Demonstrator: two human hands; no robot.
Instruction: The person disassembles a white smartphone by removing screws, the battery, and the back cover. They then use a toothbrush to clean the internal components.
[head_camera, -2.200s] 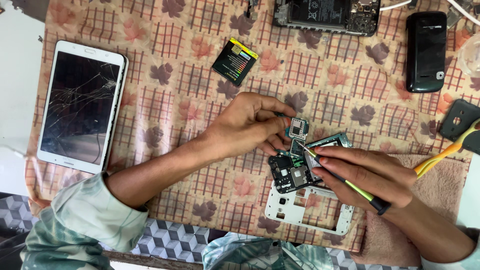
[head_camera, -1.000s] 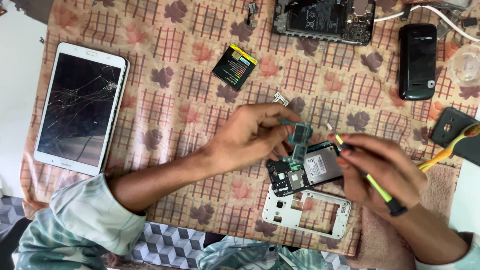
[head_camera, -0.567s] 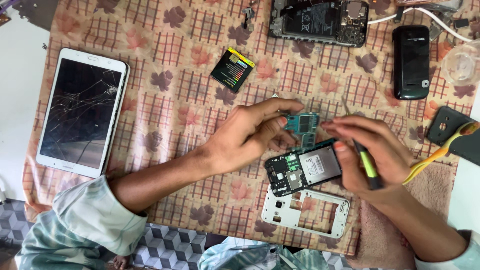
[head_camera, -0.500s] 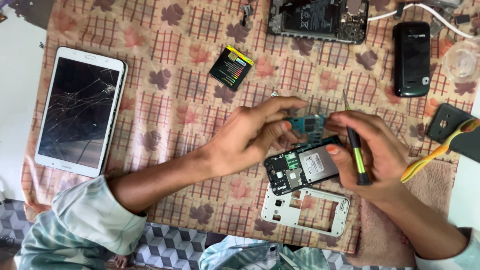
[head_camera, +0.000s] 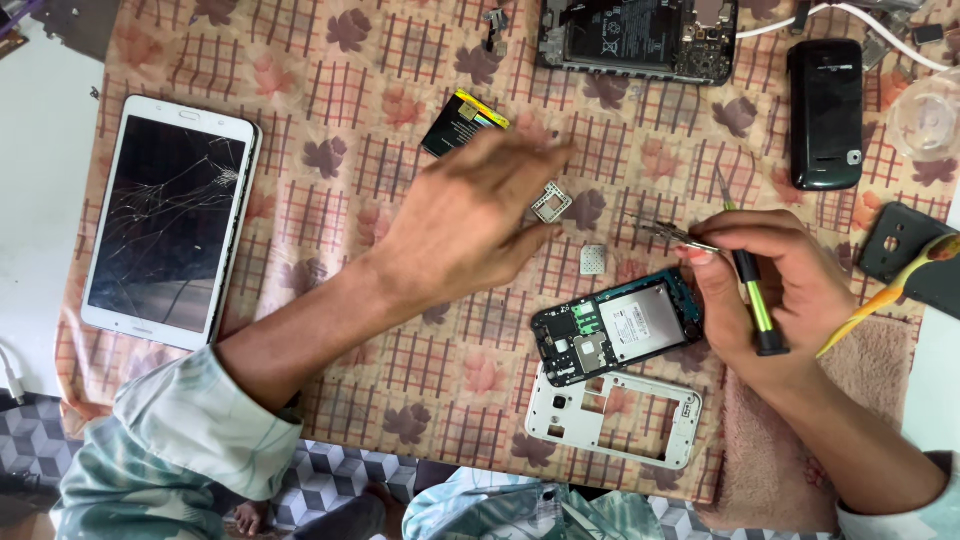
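Note:
My left hand (head_camera: 470, 220) hovers flat over the patterned cloth with its fingers spread and holds nothing. Its fingertips are close to a small square metal shield (head_camera: 551, 201). A second small metal shield (head_camera: 593, 259) lies just below and to the right. My right hand (head_camera: 790, 290) grips a green and black screwdriver (head_camera: 752, 305) and thin tweezers (head_camera: 672, 233) that point left. Just below the tweezers lies an opened phone body (head_camera: 615, 330) with its circuit board showing. A white phone frame (head_camera: 560, 420) lies under it near the table's front edge.
A white tablet with a cracked screen (head_camera: 170, 225) lies at the left. A black and yellow battery (head_camera: 463, 122) sits above my left hand. At the top are another opened phone (head_camera: 640, 35) and a black phone (head_camera: 825, 112). At the right lie a yellow tool (head_camera: 885, 300), a dark cover (head_camera: 900, 245) and a towel (head_camera: 880, 350).
My left hand has let go, opened and moved up and left, away from the phone body. Two small metal shields now lie on the cloth. The tweezers now stick out of my right hand.

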